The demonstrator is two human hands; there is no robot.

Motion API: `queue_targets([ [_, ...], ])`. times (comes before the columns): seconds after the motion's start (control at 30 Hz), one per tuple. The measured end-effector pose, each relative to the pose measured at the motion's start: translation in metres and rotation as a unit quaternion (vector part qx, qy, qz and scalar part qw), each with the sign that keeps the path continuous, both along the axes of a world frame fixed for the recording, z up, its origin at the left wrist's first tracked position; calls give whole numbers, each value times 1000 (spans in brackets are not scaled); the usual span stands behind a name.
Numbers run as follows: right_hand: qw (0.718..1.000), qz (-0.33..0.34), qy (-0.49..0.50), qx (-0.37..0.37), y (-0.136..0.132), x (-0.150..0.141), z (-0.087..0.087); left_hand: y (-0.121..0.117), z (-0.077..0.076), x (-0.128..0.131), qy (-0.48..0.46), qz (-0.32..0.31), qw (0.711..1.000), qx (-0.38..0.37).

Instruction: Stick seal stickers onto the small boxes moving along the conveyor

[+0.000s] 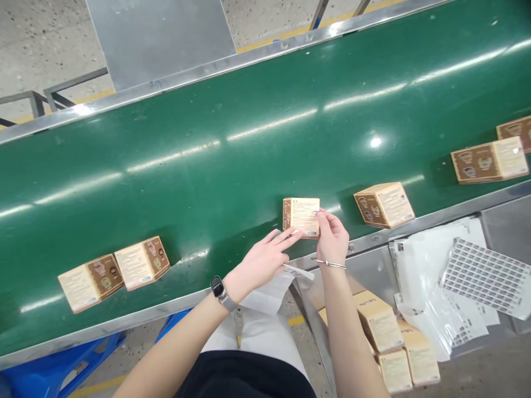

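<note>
A small brown and cream carton [305,214] stands on the green conveyor belt in front of me, its printed cream face toward me. My left hand [267,255] lays its stretched forefingers on the carton's lower edge. Its other fingers are curled over a thin white sheet [267,293] that hangs below, partly hidden by the hand. At the carton's right edge, my right hand [333,232] pinches a tiny sticker [316,213] against the printed face. The right thumb and forefinger are closed together.
Two cartons [135,264] sit to the left on the belt [249,155]; others [385,205] stand to the right. Sticker sheets [485,276] lie on a metal side table at right, with several stacked cartons [379,326] nearby. A metal rail [174,307] edges the belt.
</note>
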State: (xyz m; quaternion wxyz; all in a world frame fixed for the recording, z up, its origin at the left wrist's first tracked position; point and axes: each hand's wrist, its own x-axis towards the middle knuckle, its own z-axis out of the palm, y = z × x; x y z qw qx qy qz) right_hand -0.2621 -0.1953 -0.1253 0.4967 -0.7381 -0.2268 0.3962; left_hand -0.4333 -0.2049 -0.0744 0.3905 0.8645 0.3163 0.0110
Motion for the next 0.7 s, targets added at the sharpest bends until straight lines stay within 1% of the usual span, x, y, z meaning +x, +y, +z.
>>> queue_targets([
  [0.17, 999, 23, -33, 0, 5, 11, 3, 2, -5, 9, 4, 9, 1000, 15],
  [0.43, 994, 47, -94, 2, 11, 27, 3, 10, -4, 24, 0, 1, 1000, -6],
  [0.57, 989, 48, -136, 6, 15, 31, 4, 13, -6, 33, 1, 2, 1000, -7],
  [0.7, 983, 34, -181, 10, 19, 32, 5, 16, -10, 41, -10, -3, 1000, -11],
])
